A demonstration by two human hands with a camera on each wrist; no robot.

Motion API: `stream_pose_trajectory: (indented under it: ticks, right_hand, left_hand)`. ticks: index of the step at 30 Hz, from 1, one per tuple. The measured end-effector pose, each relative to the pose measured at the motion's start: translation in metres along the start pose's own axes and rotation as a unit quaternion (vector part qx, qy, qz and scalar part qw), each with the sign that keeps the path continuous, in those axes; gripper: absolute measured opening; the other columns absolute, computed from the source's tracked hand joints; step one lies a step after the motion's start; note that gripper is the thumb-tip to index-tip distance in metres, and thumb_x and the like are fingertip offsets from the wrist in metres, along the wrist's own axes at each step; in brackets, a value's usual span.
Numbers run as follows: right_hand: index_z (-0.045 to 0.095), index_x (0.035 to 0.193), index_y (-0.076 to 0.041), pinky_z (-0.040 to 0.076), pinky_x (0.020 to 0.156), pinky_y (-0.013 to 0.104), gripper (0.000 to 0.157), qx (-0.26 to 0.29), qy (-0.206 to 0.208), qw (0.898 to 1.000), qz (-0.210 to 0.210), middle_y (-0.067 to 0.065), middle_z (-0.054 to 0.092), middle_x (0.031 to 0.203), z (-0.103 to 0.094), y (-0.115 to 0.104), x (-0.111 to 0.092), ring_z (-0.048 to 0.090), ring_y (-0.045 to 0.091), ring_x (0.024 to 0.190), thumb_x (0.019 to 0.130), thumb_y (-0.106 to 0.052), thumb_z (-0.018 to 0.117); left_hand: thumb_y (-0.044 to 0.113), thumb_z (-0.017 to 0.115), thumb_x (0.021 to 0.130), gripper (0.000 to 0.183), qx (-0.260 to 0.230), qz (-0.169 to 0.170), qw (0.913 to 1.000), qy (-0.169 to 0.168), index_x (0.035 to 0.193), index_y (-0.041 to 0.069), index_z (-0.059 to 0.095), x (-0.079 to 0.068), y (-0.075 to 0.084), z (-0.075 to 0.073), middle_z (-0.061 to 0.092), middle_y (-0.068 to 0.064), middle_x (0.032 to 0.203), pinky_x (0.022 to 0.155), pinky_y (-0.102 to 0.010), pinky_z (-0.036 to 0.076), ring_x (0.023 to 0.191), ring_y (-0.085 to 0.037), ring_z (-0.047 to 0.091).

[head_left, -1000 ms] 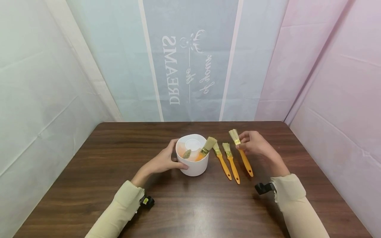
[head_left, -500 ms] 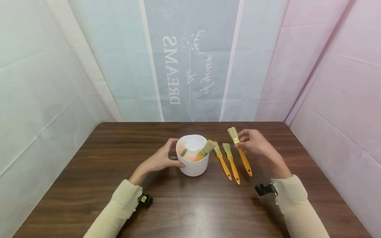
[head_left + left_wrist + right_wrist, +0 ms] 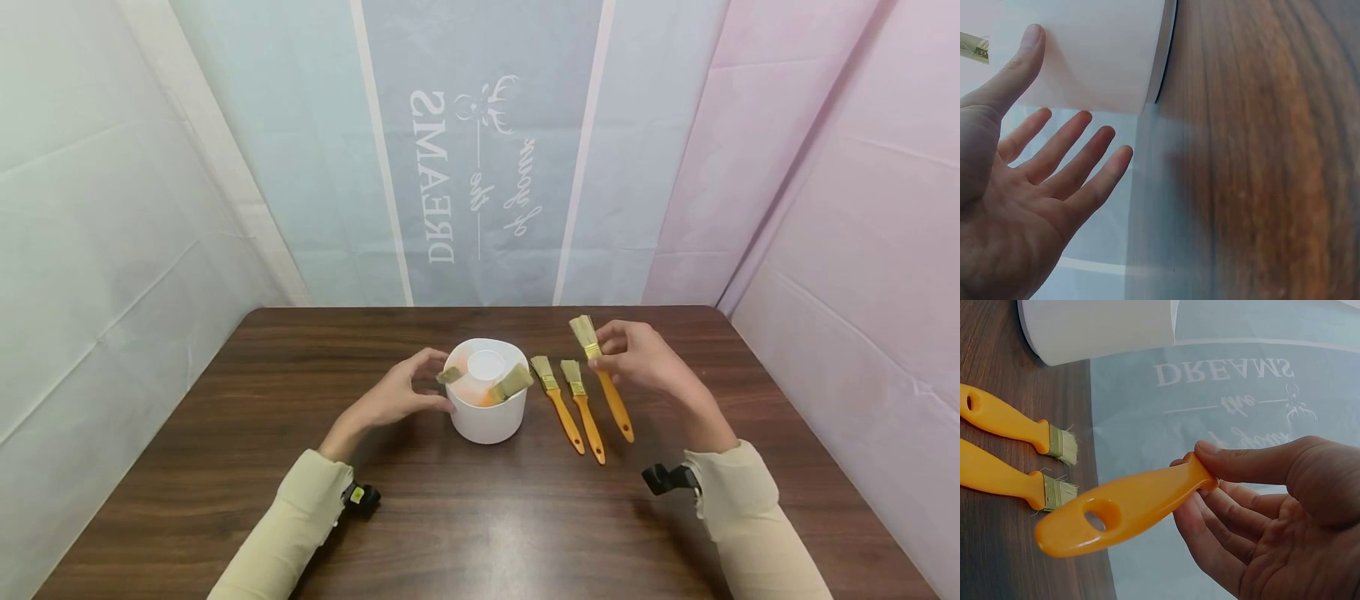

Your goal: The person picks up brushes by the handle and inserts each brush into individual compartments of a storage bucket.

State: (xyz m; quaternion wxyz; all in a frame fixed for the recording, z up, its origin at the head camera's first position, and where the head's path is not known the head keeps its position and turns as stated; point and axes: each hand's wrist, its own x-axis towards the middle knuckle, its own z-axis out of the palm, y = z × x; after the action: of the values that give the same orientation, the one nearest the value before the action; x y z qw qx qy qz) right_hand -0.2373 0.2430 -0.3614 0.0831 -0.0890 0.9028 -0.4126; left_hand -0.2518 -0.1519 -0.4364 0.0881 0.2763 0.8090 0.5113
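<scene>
A white round container (image 3: 486, 425) stands on the table with two paintbrushes in it. One brush's bristles (image 3: 513, 382) lean over the right rim, and the other brush's bristles (image 3: 449, 375) poke over the left rim. My left hand (image 3: 392, 398) is at the container's left side, fingers spread; whether the thumb touches the wall I cannot tell. My right hand (image 3: 639, 357) pinches a yellow-handled paintbrush (image 3: 617, 407) near its ferrule, bristles up and away from me. In the right wrist view its handle (image 3: 1122, 509) points toward the camera; the bristles are hidden there.
Two more yellow paintbrushes lie side by side right of the container, a left one (image 3: 565, 418) and a right one (image 3: 588, 427). The brown wooden table (image 3: 495, 533) ends at a printed cloth backdrop (image 3: 480, 275), with pale cloth at both sides.
My left hand has eased leftward, loosening from the container. The brush at the container's left has swung onto the left rim. My right hand has shifted slightly left and away with its paintbrush.
</scene>
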Motion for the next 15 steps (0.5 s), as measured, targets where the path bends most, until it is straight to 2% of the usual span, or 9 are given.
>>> stream_pose_trajectory:
  ticks: [5,11,15]
  right_hand:
    - [0.056,0.131,0.007,0.061,0.069,0.035,0.043,-0.002,0.001,1.0,-0.004,0.022,0.072,0.112,0.0002,-0.0018,-0.0009,0.071,0.02,0.082,0.096,-0.012,0.073]
    - [0.056,0.131,0.006,0.06,0.069,0.035,0.043,-0.004,0.002,1.0,-0.006,0.021,0.072,0.112,0.0001,-0.0063,-0.0028,0.071,0.02,0.08,0.096,-0.013,0.073]
    - [0.057,0.13,0.005,0.061,0.07,0.034,0.042,-0.002,0.007,1.0,-0.007,0.021,0.072,0.111,0.0008,-0.0102,-0.0048,0.071,0.02,0.081,0.096,-0.014,0.074]
  left_hand:
    - [0.016,0.087,0.085,0.055,0.02,0.007,0.9998,0.007,0.131,0.008,0.059,-0.0009,-0.0028,-0.003,0.067,-0.013,0.129,0.1,-0.049,0.055,0.123,-0.032,0.063]
    - [0.012,0.088,0.082,0.06,-0.02,-0.003,0.9998,-0.009,0.134,0.011,0.058,-0.0012,-0.0049,-0.0029,0.065,-0.012,0.132,0.096,-0.042,0.058,0.123,-0.031,0.064]
    - [0.012,0.088,0.082,0.061,-0.034,-0.006,0.9992,-0.019,0.135,0.014,0.056,-0.0016,-0.0068,-0.0023,0.062,-0.011,0.136,0.099,-0.041,0.057,0.126,-0.031,0.063]
